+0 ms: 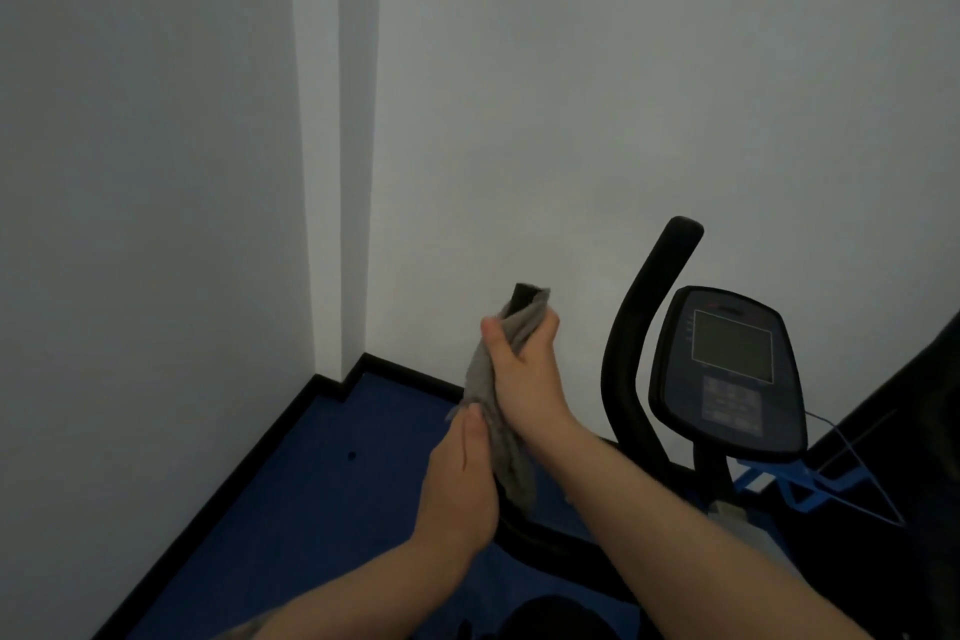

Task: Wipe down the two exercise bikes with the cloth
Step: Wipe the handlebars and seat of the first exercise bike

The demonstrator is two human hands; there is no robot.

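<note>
1. The right hand grips the grey cloth around the exercise bike's left handlebar.
2. The left hand clasps the cloth-wrapped bar lower down.
3. The console sits to the right.

Both hands, right above left, grip closed.

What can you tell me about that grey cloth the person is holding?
The cloth is grey, soft-looking fabric, bunched lengthwise around the bike's left handlebar, whose black tip pokes out at the top. The right hand grips its upper part around the bar; the left hand holds its lower part, where a loose end hangs down. It sits left of the console.
</note>
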